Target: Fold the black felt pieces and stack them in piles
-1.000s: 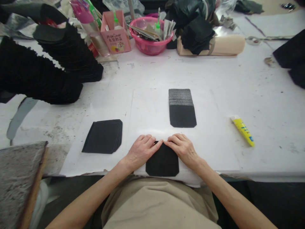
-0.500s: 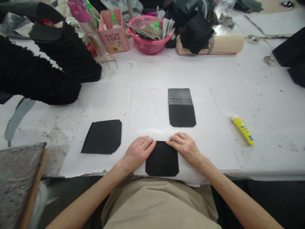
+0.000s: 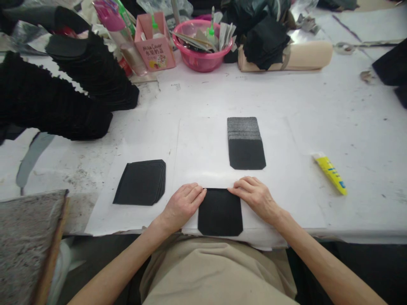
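Observation:
A black pocket-shaped fabric piece [image 3: 220,212] lies flat on white paper at the table's near edge. My left hand [image 3: 182,205] rests on its upper left corner with fingers stretched flat. My right hand [image 3: 256,196] lies on its upper right corner, fingers also flat and together. Beyond the piece, a fanned stack of similar pieces [image 3: 246,143] shows grey edges at the back and a black face in front. A second small stack of black pieces [image 3: 141,182] sits to the left of my left hand.
A yellow glue tube [image 3: 330,173] lies to the right. Big piles of black cut pieces [image 3: 63,93] fill the left. At the back stand a pink carton [image 3: 154,42], a pink bowl [image 3: 202,55] and a beige roll [image 3: 305,57]. A grey board [image 3: 28,237] sits at lower left.
My fingertips, which met over the middle of the piece's top edge, have slid apart to its two upper corners. The piece lies in the same spot.

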Tool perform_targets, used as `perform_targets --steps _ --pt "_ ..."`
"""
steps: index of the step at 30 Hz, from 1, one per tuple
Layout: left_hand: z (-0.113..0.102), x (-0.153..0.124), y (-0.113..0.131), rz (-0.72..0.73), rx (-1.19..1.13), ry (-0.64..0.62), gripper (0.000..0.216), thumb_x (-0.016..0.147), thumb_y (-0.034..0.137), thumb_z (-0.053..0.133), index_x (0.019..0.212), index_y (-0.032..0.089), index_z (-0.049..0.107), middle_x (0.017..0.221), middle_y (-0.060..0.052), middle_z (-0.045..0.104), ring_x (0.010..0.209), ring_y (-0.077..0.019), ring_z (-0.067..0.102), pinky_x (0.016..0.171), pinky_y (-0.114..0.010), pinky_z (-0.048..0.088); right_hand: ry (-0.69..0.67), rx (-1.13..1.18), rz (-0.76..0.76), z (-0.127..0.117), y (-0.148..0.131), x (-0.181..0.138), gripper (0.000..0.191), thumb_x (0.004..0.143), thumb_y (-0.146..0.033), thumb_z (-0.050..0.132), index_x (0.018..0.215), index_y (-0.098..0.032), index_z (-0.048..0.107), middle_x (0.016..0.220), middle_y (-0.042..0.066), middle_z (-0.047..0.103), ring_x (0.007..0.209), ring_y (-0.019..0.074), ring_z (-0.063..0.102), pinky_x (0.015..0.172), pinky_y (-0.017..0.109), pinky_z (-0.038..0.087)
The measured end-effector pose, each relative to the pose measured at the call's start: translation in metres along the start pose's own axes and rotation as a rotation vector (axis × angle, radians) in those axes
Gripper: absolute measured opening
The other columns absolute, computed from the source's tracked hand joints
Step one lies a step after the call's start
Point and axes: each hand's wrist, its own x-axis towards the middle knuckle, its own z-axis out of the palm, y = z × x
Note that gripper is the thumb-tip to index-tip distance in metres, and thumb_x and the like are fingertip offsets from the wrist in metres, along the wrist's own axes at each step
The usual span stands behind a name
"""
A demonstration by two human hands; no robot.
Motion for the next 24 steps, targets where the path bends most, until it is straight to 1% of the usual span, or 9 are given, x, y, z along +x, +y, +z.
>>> perform_targets --steps 3,5,8,11,17,21,24 --pt "-0.002 0.003 0.000 0.005 0.025 -0.026 0.022 0.095 0.009 0.051 0.115 0.007 0.059 0.106 -0.012 0.062 0.101 -0.0243 0.057 0.093 -0.040 0.051 0.013 -0.005 0.001 0.000 0.001 -0.001 0.023 0.100 -0.018 0.048 0.111 -0.019 0.068 0.099 0.007 0.065 0.092 0.0194 0.054 0.083 0.035 0.045" --pt "-0.005 0.008 0.002 0.007 0.058 -0.098 0.029 0.096 0.012 0.051 0.124 0.010 0.056 0.099 -0.010 0.060 0.095 -0.0231 0.056 0.089 -0.039 0.051 0.019 -0.004 -0.003 -0.001 0.000 -0.001 0.022 0.100 -0.018 0.049 0.111 -0.019 0.068 0.098 0.007 0.065 0.093 0.0195 0.055 0.083 0.035 0.046" --pt "-0.010 0.020 0.008 0.030 0.130 -0.242 0.045 0.097 0.014 0.048 0.141 0.020 0.042 0.091 -0.005 0.056 0.084 -0.0214 0.054 0.079 -0.037 0.049 0.019 -0.004 -0.009 -0.001 0.000 -0.001 0.022 0.099 -0.018 0.050 0.111 -0.018 0.068 0.098 0.007 0.065 0.094 0.0196 0.055 0.084 0.035 0.046" --pt "-0.013 0.031 0.014 0.028 0.198 -0.325 0.051 0.096 0.013 0.047 0.145 0.023 0.038 0.091 -0.005 0.053 0.083 -0.0223 0.052 0.075 -0.037 0.046 0.008 -0.005 -0.010 -0.002 0.001 -0.002 0.022 0.099 -0.018 0.050 0.112 -0.018 0.067 0.098 0.007 0.065 0.095 0.0197 0.054 0.086 0.036 0.046" --pt "-0.013 0.036 0.020 0.005 0.229 -0.383 0.053 0.095 0.015 0.050 0.146 0.024 0.037 0.094 -0.006 0.052 0.085 -0.0242 0.052 0.074 -0.038 0.044 -0.014 0.007 0.020 -0.005 0.004 -0.008 0.023 0.101 -0.019 0.047 0.114 -0.020 0.067 0.100 0.007 0.064 0.096 0.0194 0.053 0.086 0.036 0.047" --pt "-0.012 0.038 0.024 -0.030 0.240 -0.401 0.052 0.095 0.017 0.051 0.145 0.027 0.039 0.093 -0.006 0.052 0.085 -0.0246 0.052 0.073 -0.039 0.043 -0.026 0.008 0.045 -0.007 0.005 -0.013 0.024 0.100 -0.020 0.048 0.115 -0.021 0.067 0.101 0.007 0.064 0.096 0.0199 0.053 0.086 0.036 0.047" --pt "-0.012 0.039 0.026 -0.035 0.258 -0.401 0.053 0.095 0.016 0.051 0.145 0.029 0.038 0.093 -0.006 0.053 0.085 -0.0245 0.052 0.072 -0.038 0.042 -0.034 0.009 0.057 -0.010 0.009 -0.017 0.025 0.100 -0.019 0.047 0.116 -0.022 0.067 0.102 0.007 0.064 0.096 0.0202 0.053 0.087 0.036 0.047"
